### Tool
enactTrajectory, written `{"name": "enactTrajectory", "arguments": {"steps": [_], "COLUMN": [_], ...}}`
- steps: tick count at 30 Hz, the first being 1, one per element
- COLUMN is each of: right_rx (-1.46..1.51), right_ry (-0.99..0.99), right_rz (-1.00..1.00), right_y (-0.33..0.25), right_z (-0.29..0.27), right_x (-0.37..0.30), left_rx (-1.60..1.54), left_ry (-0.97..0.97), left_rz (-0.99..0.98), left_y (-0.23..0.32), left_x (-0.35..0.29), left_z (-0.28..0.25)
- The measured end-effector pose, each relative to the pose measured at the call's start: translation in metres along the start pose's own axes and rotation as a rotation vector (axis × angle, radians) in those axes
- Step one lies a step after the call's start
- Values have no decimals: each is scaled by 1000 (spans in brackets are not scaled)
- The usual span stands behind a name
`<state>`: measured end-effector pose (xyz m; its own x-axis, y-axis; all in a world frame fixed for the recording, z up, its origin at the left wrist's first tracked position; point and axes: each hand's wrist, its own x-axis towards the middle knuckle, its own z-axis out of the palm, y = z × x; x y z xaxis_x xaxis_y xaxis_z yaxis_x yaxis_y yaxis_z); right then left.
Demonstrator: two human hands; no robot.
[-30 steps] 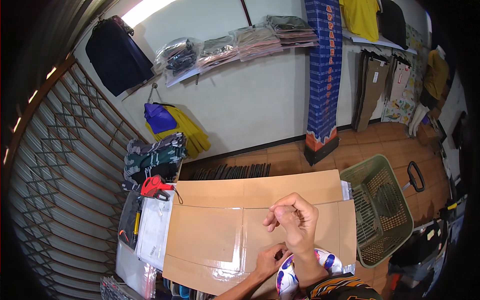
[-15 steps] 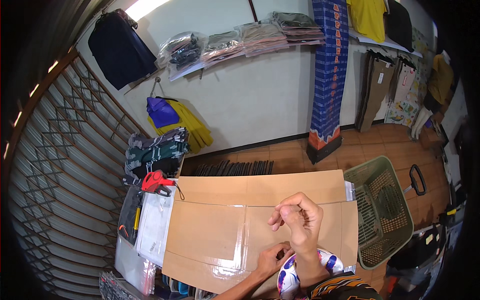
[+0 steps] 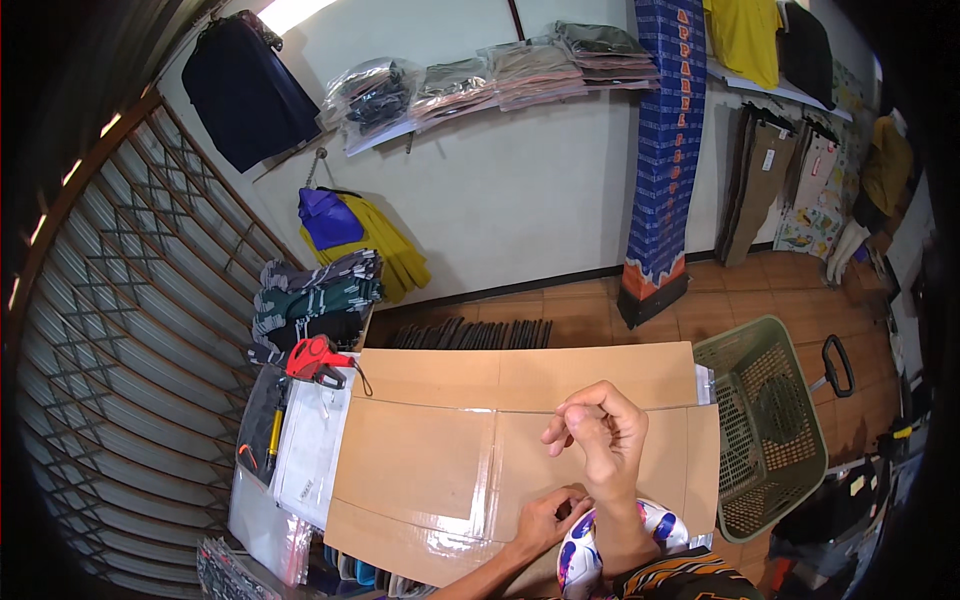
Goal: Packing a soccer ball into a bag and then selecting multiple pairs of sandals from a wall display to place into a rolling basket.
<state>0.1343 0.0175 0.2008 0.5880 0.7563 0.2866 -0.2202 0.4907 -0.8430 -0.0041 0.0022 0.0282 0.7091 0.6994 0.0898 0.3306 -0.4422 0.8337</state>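
A white, rounded thing with purple and blue patches [image 3: 580, 553] lies low in the head view, partly covered by my right forearm. My left hand [image 3: 547, 520] is at its upper left edge, fingers curled in; what they grip, if anything, is hidden. Above it my right hand [image 3: 608, 435] is raised over the cardboard, its thumb and fingers bent together in a pinch. Anything between those fingertips is too small to make out. Under both hands spreads a flat brown cardboard sheet [image 3: 415, 450] with shiny clear tape across it.
A red tape dispenser [image 3: 316, 360] sits at the cardboard's upper left corner, near a yellow-handled cutter [image 3: 274, 438]. Folded clothes [image 3: 315, 300] are stacked behind them. Right of the cardboard is a green plastic basket [image 3: 735, 490]; a blue pillar [image 3: 660, 160] rises beyond.
Everything appears slightly farther right in the view. Both hands keep nearly the same pose and place over the cardboard.
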Motion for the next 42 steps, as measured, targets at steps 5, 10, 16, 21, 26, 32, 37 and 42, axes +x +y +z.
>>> {"name": "enactTrajectory", "arguments": {"steps": [5,10,16,21,26,32,37,42], "right_rx": [-38,-22,-26,-26,-21,-31,-43,-31], "right_ry": [-15,14,14,13,29,26,26,19], "right_rz": [4,14,40,42,55,60,50,55], "right_y": [5,11,17,17,16,21,20,25], "right_z": [0,2,3,3,3,2,0,1], "right_x": [3,5,8,8,11,12,13,13], "left_rx": [-25,-34,-49,-61,-62,-37,-37,-26], "left_ry": [0,-17,-14,-22,-19,-21,-30,-31], "left_rz": [-6,-19,-19,-41,-46,-46,-35,-29], "left_y": [-2,-1,-4,-5,-6,-7,-7,-10], "left_x": [2,2,0,-1,0,1,1,1], "left_z": [-1,-1,-1,1,3,2,5,2]}}
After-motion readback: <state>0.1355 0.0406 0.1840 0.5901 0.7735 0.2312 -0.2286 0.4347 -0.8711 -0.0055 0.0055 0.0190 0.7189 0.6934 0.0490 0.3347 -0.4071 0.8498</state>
